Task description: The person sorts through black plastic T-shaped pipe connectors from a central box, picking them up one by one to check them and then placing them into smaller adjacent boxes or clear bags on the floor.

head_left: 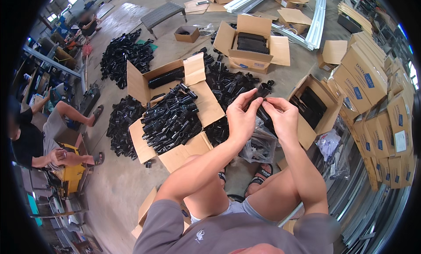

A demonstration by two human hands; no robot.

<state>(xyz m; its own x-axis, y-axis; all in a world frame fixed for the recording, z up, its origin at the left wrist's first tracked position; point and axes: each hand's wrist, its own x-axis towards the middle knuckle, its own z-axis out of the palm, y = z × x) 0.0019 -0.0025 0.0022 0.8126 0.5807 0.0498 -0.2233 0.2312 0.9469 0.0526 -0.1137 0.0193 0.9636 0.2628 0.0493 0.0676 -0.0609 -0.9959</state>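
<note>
Both my hands meet in front of my knees around a small black tubular fitting (263,90). My left hand (242,116) has its thumb and fingers closed on the fitting's side. The fingers of my right hand (283,117) pinch at its lower end; whether a smaller piece sits between those fingertips is hidden. Below my hands, a clear plastic bag (259,145) with small dark pieces lies by my feet. To the left, an open carton (139,85) is heaped with black fittings (171,119) like this one. More loose black fittings (226,85) cover the floor beyond my left hand.
An open carton (302,130) of dark parts stands right of my hands, and another carton (249,64) lies ahead. Further piles of black fittings (127,57) spread at the left. Stacked closed boxes (357,85) and long metal profiles (355,206) line the right. A seated person (33,142) is at the left.
</note>
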